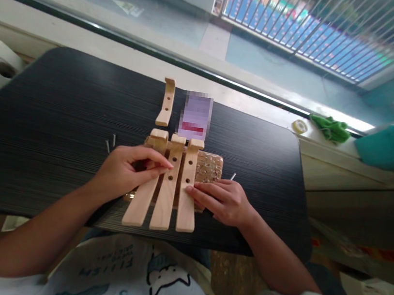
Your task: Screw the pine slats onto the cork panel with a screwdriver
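Three pale wooden hooks lie side by side with their curled ends away from me: a left hook [142, 203], a middle hook [164, 206] and a right hook [186, 209]. Paired dark holes show in the middle and right ones. Under them is a brown block wrapped in shiny clear film [212, 167]. My left hand [123, 171] reaches across the left hook, thumb and index finger closed by the middle hook's edge; anything between them is hidden. My right hand [226, 200] has its fingertips closed at the right hook's edge, near the lower hole.
Another wooden hook [167, 104] lies farther back, beside a blurred purple packet [196, 115]. Two screws [110, 142] rest left of my hand; a thin light pin [233, 176] shows past the right. On the sill are a tape roll [299, 126] and green cloth [329, 128].
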Motion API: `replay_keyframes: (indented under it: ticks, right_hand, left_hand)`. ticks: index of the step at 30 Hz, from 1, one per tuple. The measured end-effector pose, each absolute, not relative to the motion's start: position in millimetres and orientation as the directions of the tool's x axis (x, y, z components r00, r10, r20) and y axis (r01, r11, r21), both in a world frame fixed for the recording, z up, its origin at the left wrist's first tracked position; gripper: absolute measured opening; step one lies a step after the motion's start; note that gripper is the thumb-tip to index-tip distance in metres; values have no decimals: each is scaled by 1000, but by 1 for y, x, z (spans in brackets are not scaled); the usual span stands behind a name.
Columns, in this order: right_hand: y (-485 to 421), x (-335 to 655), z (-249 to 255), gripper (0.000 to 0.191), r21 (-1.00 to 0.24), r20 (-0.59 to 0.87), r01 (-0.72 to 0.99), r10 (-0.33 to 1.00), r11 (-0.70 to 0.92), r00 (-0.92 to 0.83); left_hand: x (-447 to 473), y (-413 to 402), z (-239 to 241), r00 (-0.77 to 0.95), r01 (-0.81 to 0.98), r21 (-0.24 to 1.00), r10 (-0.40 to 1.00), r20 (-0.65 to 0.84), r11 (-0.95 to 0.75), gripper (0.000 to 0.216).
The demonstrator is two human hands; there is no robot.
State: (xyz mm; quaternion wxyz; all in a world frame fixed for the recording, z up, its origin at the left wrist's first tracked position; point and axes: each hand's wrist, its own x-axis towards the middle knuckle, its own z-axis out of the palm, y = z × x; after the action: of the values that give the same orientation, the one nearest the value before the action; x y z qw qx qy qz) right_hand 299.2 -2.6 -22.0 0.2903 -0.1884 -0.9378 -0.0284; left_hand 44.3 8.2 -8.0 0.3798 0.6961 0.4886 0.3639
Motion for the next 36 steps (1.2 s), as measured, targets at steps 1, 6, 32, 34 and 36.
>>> replay_keyframes:
  ticks: [1, 6, 32, 34, 36]
  right_hand:
    - [-3, 299, -22, 27, -55, 554, 371, 338, 927, -761]
    - [-2, 299, -23, 26, -54, 557, 375, 340, 925, -758]
    - [-2, 299, -24, 26, -64, 558, 362, 334, 930, -760]
    - [-2, 299, -23, 25, -63, 562, 362, 332, 930, -758]
    - [-2, 299, -23, 26, -59, 559, 362, 332, 930, -760]
  left_hand:
    - [45, 9, -9, 255, 414, 875, 955, 151, -249, 10]
    - [43, 9, -15, 259, 424, 863, 950, 177, -276, 7]
    - [47, 13, -5, 398, 511, 793, 909, 124, -332, 17]
    - [47, 12, -5, 380, 496, 805, 915, 136, -326, 16]
    - [46, 12, -5, 356, 481, 812, 920, 162, -329, 14]
